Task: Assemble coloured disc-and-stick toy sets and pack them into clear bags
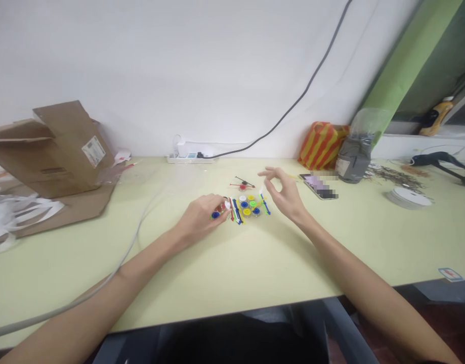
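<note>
My left hand [202,215] is closed at the fingertips on a small white plastic piece [227,205]. Below its fingers lies a round disc with a blue centre [215,215], beside red-centred ones partly hidden by the hand. Just right of it, several coloured arrow-tipped sticks [237,210] lie side by side. Several clear round discs with coloured centres [247,212] sit between my hands. Thumb and forefinger of my right hand [281,192] pinch a small, blurred white piece [261,190], above blue and green sticks [266,204]. Its other fingers are stretched out.
Behind the discs lie crossed dark and red sticks [244,183]. A power strip [190,158] stands against the wall. An open cardboard box [65,156] is at left, a phone [319,186] and white spool [409,197] at right. A grey cable [129,247] crosses over my left forearm.
</note>
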`<state>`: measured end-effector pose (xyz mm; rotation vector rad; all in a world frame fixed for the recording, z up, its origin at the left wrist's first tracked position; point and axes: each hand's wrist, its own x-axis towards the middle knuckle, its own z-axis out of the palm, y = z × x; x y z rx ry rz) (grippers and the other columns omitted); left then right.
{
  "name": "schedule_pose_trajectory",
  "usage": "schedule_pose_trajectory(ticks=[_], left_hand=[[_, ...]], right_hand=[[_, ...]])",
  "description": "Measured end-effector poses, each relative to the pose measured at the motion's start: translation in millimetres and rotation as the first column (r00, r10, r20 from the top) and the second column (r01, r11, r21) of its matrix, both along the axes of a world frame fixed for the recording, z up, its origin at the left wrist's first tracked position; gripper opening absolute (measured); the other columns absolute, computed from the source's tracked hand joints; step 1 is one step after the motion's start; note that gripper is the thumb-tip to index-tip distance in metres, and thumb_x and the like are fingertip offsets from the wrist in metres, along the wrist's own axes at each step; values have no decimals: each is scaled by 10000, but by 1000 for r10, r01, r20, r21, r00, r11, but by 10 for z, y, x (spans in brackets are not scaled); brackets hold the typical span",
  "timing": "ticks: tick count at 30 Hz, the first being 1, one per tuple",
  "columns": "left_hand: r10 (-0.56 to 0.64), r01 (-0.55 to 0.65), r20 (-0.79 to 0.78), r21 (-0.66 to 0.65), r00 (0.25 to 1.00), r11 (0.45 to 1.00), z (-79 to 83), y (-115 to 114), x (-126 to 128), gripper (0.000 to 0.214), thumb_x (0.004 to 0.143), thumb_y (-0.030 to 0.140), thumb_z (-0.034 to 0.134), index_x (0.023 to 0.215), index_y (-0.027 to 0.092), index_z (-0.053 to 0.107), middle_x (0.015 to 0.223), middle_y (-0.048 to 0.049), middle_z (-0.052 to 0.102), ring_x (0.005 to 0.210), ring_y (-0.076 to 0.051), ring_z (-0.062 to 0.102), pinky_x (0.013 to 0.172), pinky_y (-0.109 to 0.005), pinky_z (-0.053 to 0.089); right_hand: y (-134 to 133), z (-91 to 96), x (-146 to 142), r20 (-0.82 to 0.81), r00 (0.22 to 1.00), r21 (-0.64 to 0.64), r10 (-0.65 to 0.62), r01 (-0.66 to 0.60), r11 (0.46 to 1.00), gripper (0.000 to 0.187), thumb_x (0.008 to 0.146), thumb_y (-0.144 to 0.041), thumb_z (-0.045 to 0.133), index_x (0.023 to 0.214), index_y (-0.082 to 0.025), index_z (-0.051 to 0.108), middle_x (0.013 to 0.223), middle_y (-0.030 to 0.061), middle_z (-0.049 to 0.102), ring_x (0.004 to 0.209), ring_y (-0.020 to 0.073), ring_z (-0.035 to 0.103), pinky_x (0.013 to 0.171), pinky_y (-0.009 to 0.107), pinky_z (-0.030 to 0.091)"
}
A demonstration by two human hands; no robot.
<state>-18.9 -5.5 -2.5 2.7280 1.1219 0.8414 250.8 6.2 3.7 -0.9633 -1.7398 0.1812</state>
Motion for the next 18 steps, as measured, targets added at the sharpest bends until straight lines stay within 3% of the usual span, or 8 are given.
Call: schedule_pose_trajectory(ticks=[3,5,8,11,15,18], left_hand=[[2,-2,-4,0,1000,1000,0,-4,8,192,972,349,478,923,191,576,823,-21,628,752,-171,564,716,-308,424],[0,1,-6,7,1000,1000,-8,-5,17,194,974,351,478,924,194,580,818,-19,627,751,-171,570,714,-306,424],[-15,15,-8,12,1000,1000,-33,-3,37,199,979,359,486,907,197,577,806,-14,627,742,-168,571,708,-302,420],[-47,47,-11,33,999,998,-58,-4,65,216,986,364,486,873,197,564,803,-16,628,738,-166,564,699,-301,412],[-81,82,-27,63,996,995,-60,-31,108,238,1003,367,465,876,193,567,809,-23,625,726,-166,556,689,-301,403],[-91,92,-23,60,996,994,-44,-60,130,264,1009,375,455,867,186,575,822,-34,625,728,-168,562,684,-299,406]], right_hand=[[-8,-17,-57,-195,981,-117,19,-43,992,160,938,-337,546,838,-231,478,884,29,611,898,195,583,850,351,457],[-40,-39,-144,-326,941,-228,85,-166,959,234,928,-412,577,830,-231,465,786,-4,538,752,163,531,719,304,438],[-127,-83,-331,-456,848,-387,269,-461,799,353,915,-543,596,825,-228,465,619,-57,415,568,124,416,582,267,347],[-213,-119,-511,-516,764,-441,388,-625,644,438,879,-619,626,788,-221,468,526,-87,338,483,97,296,526,254,258],[-278,-132,-605,-597,692,-431,405,-703,565,440,850,-601,683,808,-215,476,565,-77,406,488,79,278,506,243,200],[-304,-124,-594,-630,666,-452,399,-732,510,426,827,-561,733,865,-221,479,621,-64,478,515,81,322,510,236,222]])
